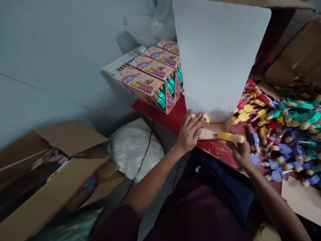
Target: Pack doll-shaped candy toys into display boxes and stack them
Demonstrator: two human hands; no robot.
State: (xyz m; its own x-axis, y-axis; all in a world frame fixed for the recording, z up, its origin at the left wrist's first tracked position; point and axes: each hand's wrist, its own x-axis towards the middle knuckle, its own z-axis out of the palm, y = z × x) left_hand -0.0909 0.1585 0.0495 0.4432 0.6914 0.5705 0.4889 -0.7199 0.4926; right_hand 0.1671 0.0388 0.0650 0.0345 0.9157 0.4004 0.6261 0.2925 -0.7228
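Note:
Between my hands stands a display box (pixel 217 127) with a low tray and a tall white back panel (pixel 220 57). My left hand (pixel 188 133) lies over the tray's left end, fingers stretched over small toys (pixel 206 120) with beige knobs and a bit of yellow. Those toys are partly hidden by the fingers. In my right hand (pixel 241 153) is a yellow plastic toy (pixel 225 136) with a beige rounded end and a clear tip, held level at the tray's front right. The tip points left, toward the tray.
Filled pink printed boxes (pixel 147 72) holding green toys stand in a row at the back left of the red table (pixel 170 121). Loose toys (pixel 288 140) in red, yellow, purple and green heap at the right. Open cartons (pixel 72 137) and a white sack (pixel 135 147) sit lower left.

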